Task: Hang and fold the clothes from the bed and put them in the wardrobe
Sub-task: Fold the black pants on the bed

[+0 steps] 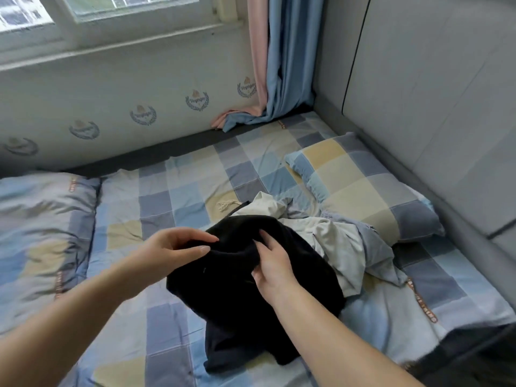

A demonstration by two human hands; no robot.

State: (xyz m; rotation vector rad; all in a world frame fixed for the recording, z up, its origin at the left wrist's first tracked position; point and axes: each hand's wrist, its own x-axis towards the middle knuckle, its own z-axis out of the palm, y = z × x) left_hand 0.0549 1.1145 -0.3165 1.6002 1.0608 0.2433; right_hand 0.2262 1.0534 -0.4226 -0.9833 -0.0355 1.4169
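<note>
on the checked bed [178, 185], left hand [170, 251] and right hand [272, 268] each pinch the black garment [237, 297], fingers curled.

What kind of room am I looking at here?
Most likely a bedroom: a bed with a checked sheet, a matching pillow by the padded headboard, and curtains beside a window.

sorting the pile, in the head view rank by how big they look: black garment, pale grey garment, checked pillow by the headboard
1. black garment, though it lies nearest the camera.
2 and 3. checked pillow and pale grey garment look alike; the garment is crumpled and partly hidden, so unsure.
</note>
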